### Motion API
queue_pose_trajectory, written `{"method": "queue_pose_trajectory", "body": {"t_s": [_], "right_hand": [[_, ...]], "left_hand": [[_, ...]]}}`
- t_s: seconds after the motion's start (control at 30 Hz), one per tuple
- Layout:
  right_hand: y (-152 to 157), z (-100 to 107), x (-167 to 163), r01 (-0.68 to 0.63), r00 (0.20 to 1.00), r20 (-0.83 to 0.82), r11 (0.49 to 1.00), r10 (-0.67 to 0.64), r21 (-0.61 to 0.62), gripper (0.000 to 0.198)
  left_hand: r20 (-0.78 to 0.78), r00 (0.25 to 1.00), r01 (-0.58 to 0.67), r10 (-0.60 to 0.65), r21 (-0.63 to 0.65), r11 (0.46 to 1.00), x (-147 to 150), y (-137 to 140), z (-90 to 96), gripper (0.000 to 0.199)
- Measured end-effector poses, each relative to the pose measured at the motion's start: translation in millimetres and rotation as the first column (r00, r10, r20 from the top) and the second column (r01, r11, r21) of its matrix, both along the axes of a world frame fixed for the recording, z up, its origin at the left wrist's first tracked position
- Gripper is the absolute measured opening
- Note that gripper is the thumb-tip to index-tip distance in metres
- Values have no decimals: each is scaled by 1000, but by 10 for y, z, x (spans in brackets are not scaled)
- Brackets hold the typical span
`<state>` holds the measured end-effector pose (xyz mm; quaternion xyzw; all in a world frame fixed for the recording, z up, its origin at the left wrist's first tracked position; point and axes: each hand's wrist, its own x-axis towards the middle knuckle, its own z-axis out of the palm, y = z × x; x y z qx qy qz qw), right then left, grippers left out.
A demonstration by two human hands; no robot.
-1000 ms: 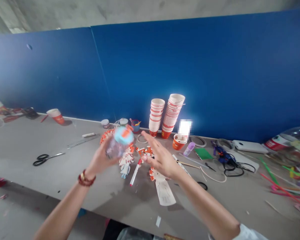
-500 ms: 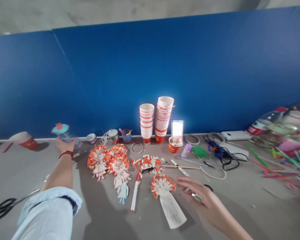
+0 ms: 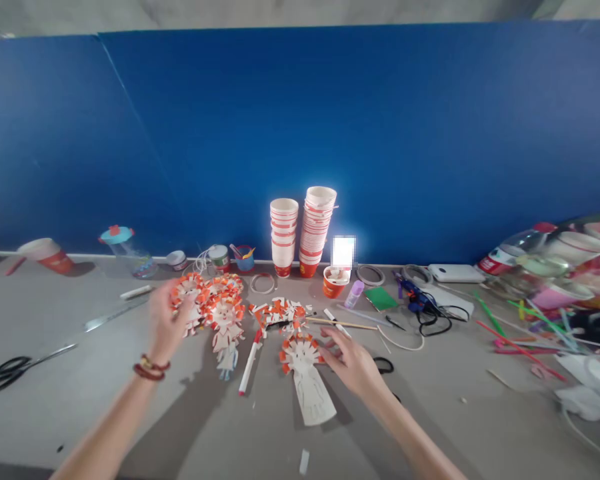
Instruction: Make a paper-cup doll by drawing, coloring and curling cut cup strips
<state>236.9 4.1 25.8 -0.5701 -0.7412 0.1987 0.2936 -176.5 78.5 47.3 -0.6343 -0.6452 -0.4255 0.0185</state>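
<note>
My left hand [image 3: 167, 323], smeared by motion, is over the near left edge of a pile of paper-cup lion figures [image 3: 225, 313] with orange fringed manes. Its thumb stands apart from the fingers, and I see nothing held. My right hand [image 3: 353, 363] has its fingers apart, fingertips at the mane edge of a single paper lion cutout [image 3: 313, 393] with a body drawn in pencil on a long white strip. Whether they touch it I cannot tell. Black scissor handles [image 3: 384, 365] show beside that hand, the rest hidden under it. A red-capped white marker [image 3: 250, 367] lies between the pile and the cutout.
Two stacks of paper cups [image 3: 284, 237] stand by the blue panel. Orange scraps [image 3: 283, 313] lie mid-table. A blue-lidded plastic bottle [image 3: 130, 250], a metal blade [image 3: 113, 317] and other scissors [image 3: 27, 367] are left. A glue gun [image 3: 423, 300] and piled bottles and cups [image 3: 545, 267] are right.
My left hand has let go of the blue-lidded bottle and moved right and nearer to the lion pile. My right hand has shifted left, closer to the cutout's mane. The view has shifted slightly.
</note>
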Motion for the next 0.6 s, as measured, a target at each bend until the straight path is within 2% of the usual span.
{"method": "queue_pose_trajectory", "body": {"t_s": [0.03,0.1,0.17,0.23,0.33,0.47,0.6], "right_hand": [[25,14,-19,-9,1000,-1,1000,9,-3,34],[58,41,-61,-16,1000,-2,1000,16,-15,35],[71,56,-91,-19,1000,-4,1000,19,-11,36],[75,62,-103,-17,1000,-8,1000,17,7,35],[78,89,-84,3,1000,3,1000,-3,30,30],[41,142,-7,58,998,27,996,-60,61,25],[-72,102,88,38,998,-55,998,-35,41,27]], "left_hand": [[-31,989,146,-146,-7,989,274,-209,-52,46],[-86,944,315,-319,-54,947,768,-545,-138,36],[-113,915,371,-387,-140,918,1133,-724,-194,36],[-139,909,365,-393,-191,911,1360,-736,-213,25],[-240,893,306,-380,-294,906,1517,-526,-162,17],[-253,903,254,-346,-335,907,1506,-199,-10,18],[-254,927,154,-277,-417,896,1370,-224,7,28]]}}
